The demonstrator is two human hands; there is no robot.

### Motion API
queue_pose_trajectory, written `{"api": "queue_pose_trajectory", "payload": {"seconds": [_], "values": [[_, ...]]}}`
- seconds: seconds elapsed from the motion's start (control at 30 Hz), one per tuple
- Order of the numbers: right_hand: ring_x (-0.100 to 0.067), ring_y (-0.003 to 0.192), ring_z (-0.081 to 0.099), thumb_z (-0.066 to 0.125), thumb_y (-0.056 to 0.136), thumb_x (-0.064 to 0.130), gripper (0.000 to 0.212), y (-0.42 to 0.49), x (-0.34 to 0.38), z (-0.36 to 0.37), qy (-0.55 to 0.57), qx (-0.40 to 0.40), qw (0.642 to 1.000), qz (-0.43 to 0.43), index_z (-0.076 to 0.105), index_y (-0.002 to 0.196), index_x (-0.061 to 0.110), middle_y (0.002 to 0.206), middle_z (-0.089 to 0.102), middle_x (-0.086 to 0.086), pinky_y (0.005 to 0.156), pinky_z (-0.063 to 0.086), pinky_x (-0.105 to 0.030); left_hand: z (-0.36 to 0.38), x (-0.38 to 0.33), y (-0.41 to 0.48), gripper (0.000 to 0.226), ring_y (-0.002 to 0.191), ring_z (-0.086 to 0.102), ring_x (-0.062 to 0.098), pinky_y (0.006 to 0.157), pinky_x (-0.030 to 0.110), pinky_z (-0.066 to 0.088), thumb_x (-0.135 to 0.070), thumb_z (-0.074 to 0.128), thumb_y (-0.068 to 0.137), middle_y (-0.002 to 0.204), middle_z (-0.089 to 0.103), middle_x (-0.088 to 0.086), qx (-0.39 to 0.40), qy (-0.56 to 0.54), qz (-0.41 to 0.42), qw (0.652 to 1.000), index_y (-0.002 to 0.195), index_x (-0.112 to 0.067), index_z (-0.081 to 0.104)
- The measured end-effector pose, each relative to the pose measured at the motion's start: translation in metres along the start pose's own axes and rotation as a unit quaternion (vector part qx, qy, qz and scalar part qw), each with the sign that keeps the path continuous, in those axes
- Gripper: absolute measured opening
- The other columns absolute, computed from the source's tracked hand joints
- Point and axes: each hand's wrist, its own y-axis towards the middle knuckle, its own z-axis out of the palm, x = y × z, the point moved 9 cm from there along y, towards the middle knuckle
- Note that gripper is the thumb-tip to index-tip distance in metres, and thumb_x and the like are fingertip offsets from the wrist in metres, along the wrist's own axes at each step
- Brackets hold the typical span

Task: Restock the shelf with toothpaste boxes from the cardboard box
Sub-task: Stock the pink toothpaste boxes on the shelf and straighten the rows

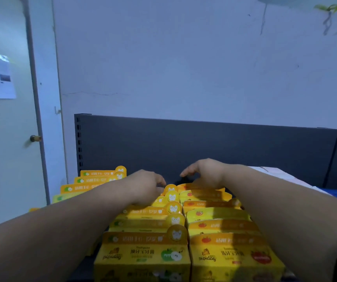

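Note:
Yellow toothpaste boxes stand upright in rows on a dark shelf. The middle row [143,251] carries a green apple picture, the right row [230,253] a red fruit picture, and a third row [94,180] runs at the left. Both arms reach over the rows to their far end. My left hand [143,186] lies with curled fingers on the rear boxes of the middle row. My right hand [204,171] arches with curved fingers over the rearmost box of the right row [192,187], touching its top. The cardboard box is not in view.
The shelf's dark back panel [204,143] rises right behind the hands, with a slotted upright [78,139] at its left. White and blue packages [297,180] lie at the right. A door with a knob [34,138] is at the left.

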Motion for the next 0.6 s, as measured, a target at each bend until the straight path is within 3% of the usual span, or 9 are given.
{"api": "queue_pose_trajectory", "payload": {"seconds": [0.17,0.37,0.6], "values": [[-0.016,0.134,0.043,0.062,0.093,0.032,0.054,-0.015,0.023,-0.013,-0.007,-0.036,0.998,-0.049,0.042,0.143,0.038,0.147,0.046,0.007,0.108,0.038,-0.031,-0.016,0.006,-0.025,0.047,0.132,0.043,0.018,0.102,0.031,0.039,-0.045,0.050,0.095,0.144,0.047,-0.005,-0.076,-0.027,-0.032,0.996,0.140,-0.034,0.043],[-0.012,0.128,0.048,0.065,0.087,0.050,0.060,-0.032,0.062,-0.018,0.044,-0.065,0.990,-0.119,0.041,0.142,0.044,0.142,0.050,0.009,0.103,0.041,-0.029,-0.031,0.019,-0.072,0.050,0.130,0.043,0.013,0.102,0.029,0.038,-0.049,0.054,0.092,0.143,0.047,-0.009,-0.168,-0.057,-0.060,0.982,0.139,-0.037,0.044],[-0.008,0.123,0.048,0.060,0.089,0.052,0.054,-0.042,0.111,-0.004,0.045,-0.047,0.981,-0.185,0.045,0.139,0.043,0.140,0.049,0.014,0.099,0.043,-0.028,-0.049,0.096,-0.140,0.038,0.120,0.051,0.011,0.095,0.026,0.039,-0.043,0.060,0.090,0.133,0.056,-0.010,-0.226,-0.107,-0.149,0.957,0.127,-0.039,0.055]]}}
